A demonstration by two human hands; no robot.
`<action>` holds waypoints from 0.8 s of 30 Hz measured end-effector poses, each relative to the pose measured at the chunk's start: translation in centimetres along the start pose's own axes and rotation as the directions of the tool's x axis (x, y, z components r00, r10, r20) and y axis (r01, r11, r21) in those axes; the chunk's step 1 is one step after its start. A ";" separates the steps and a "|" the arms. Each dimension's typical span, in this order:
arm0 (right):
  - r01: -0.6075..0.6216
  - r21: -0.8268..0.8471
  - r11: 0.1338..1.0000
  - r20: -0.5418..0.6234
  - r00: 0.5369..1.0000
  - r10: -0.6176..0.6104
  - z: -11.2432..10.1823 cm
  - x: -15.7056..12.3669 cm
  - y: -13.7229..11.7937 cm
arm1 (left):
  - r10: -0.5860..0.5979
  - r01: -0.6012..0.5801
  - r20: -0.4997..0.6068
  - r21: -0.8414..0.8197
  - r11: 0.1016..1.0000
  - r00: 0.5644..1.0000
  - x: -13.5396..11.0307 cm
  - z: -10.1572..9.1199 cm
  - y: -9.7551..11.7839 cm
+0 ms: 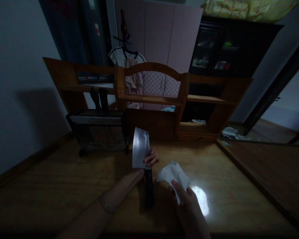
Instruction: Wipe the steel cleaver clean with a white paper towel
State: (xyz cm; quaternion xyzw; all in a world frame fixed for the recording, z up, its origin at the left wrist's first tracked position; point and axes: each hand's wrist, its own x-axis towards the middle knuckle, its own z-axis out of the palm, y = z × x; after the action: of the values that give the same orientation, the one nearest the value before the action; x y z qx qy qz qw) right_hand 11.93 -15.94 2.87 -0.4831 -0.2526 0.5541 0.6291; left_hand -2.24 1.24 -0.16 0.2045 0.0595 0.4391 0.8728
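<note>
A cleaver (pixel 141 148) with a broad grey blade and a black handle is held over the wooden table, its handle pointing toward me. My left hand (pixel 150 158) is behind the blade, with its fingertips curled round the blade's right edge near the handle. Most of that palm is hidden by the metal. To the right, my right hand (pixel 184 196) pinches a crumpled white tissue (pixel 173 173) between thumb and fingers. The tissue is apart from the cleaver.
A knife block (pixel 102 132) with two black-handled knives stands at the back left of the table (pixel 201 159). Behind it rises a wooden shelf unit (pixel 154 99) with open compartments. A raised rim runs along the table's right side. Light reflects beside my right hand.
</note>
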 end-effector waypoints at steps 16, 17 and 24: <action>-0.055 -0.029 0.998 -0.115 0.992 0.051 -0.8 0.1 -0.2 | -0.033 0.030 0.058 0.060 0.998 0.998 0.0 -0.7 0.1; -0.055 -0.053 0.997 -0.126 0.991 0.048 -0.9 0.2 -0.1 | -0.036 0.033 0.063 0.058 0.998 0.997 -0.1 -0.8 0.1; 0.180 -0.589 0.788 -0.146 0.935 -0.323 -2.7 0.7 0.6 | -0.045 0.041 0.081 0.048 0.998 0.996 -0.4 -1.0 0.2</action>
State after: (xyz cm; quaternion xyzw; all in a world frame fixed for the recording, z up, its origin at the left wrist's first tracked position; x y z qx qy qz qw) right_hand 14.13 -16.23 1.11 -0.6725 -0.3902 0.3023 0.5514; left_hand -2.90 1.37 -1.00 0.2412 0.0383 0.4099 0.8788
